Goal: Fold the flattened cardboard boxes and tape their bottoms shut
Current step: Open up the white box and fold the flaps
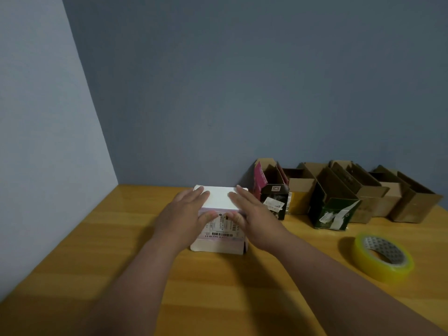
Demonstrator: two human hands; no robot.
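While both hands press it | white box (pixel 219 202) upright | label faces camera

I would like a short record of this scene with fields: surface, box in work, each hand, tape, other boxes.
surface: wooden table in a corner of blue walls
box in work: white box with a barcode label facing the camera, standing on the table
left hand: fingers straight, flat on the box top, thumb on the front
right hand: the same, on the right part
tape: yellow tape roll lying flat, right of the box, untouched
other boxes: row of open boxes along the back wall
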